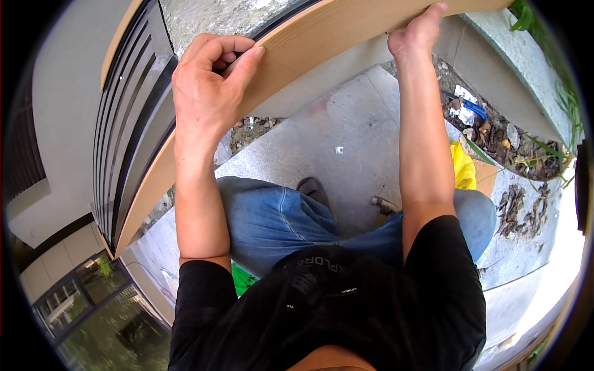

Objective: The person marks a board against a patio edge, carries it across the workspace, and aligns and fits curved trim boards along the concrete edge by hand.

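Note:
A long light-wood board with a dark strip along its far edge arches across the top of the view. My left hand is closed at the board's far edge, its fingers curled and its thumb pressed along the rim. Farther right, my right hand grips the same board, the thumb against its face. The fingers of that hand are hidden, seemingly behind the wood. Left of my left hand, dark parallel slats run down beside another wood edge.
Grey stone paving lies below, bordered by a low wall. On the right are a blue-handled tool, dry leaves and soil, and a yellow bag. Something green shows by my left leg.

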`<state>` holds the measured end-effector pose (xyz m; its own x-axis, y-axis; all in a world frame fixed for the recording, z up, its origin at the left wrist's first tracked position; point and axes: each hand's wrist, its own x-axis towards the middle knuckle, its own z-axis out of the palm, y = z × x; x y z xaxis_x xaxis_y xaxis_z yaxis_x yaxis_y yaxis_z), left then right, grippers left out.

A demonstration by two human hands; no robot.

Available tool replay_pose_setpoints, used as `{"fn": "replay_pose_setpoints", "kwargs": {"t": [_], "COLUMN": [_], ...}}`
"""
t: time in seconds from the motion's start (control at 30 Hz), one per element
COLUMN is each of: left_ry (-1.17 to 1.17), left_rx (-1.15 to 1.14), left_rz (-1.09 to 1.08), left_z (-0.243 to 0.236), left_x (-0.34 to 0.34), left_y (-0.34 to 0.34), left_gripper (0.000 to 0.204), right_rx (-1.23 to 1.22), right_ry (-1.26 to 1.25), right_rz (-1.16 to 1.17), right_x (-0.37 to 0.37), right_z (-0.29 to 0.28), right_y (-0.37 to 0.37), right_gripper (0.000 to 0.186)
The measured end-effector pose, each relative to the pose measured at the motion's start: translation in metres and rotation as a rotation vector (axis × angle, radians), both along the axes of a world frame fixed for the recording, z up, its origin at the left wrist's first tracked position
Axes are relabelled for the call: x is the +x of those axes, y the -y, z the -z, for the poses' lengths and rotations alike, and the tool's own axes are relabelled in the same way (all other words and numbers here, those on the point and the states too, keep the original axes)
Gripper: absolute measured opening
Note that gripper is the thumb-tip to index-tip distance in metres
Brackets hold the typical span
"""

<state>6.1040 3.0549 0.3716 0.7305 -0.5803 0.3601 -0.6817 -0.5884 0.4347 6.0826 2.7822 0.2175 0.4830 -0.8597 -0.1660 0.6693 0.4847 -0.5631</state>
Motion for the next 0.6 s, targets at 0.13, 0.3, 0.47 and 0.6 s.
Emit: {"fn": "replay_pose_setpoints", "kwargs": {"t": [0.13,0.3,0.47,0.6], "left_ry": [-0.036,-0.015,0.050,0.060], "left_rx": [0.005,0.052,0.078,0.097], "left_rz": [-0.013,-0.100,-0.056,-0.093], "left_z": [0.002,0.003,0.007,0.007], "left_x": [-0.002,0.000,0.003,0.000], "left_y": [0.004,-0.001,-0.002,0.000], "left_gripper": [0.018,0.020,0.021,0.023], "right_rx": [0.005,0.049,0.021,0.067], "right_ry": [0.019,0.070,0.007,0.032], "right_rz": [-0.005,-0.094,-0.059,-0.073], "right_x": [0.007,0.007,0.002,0.006], "right_z": [0.018,0.000,0.002,0.006], "right_y": [0.018,0.006,0.006,0.012], "right_gripper": [0.074,0.076,0.076,0.075]}}
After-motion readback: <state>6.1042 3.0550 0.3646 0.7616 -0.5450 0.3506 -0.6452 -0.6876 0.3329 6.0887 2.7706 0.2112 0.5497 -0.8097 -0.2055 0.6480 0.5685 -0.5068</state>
